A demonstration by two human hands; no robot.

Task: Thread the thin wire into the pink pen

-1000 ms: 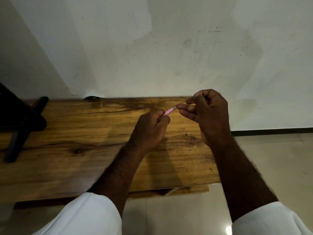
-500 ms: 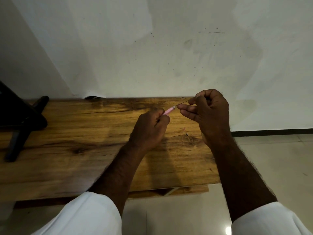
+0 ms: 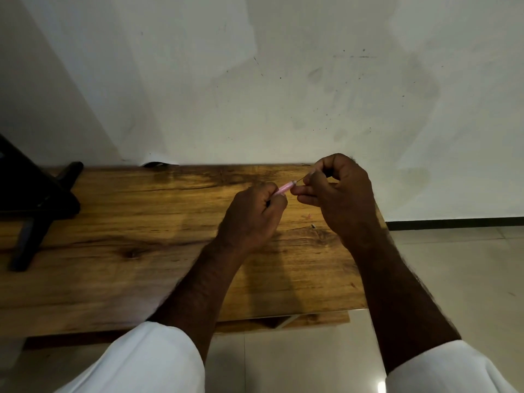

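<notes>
Pink pen sits above the far right part of the wooden table, its tip poking out of my left hand, whose fingers curl tight round the barrel. My right hand, just right of the pen, is curled too, pinching a thin dark refill at the pen's tip. A black stand rests at the table's left end.
</notes>
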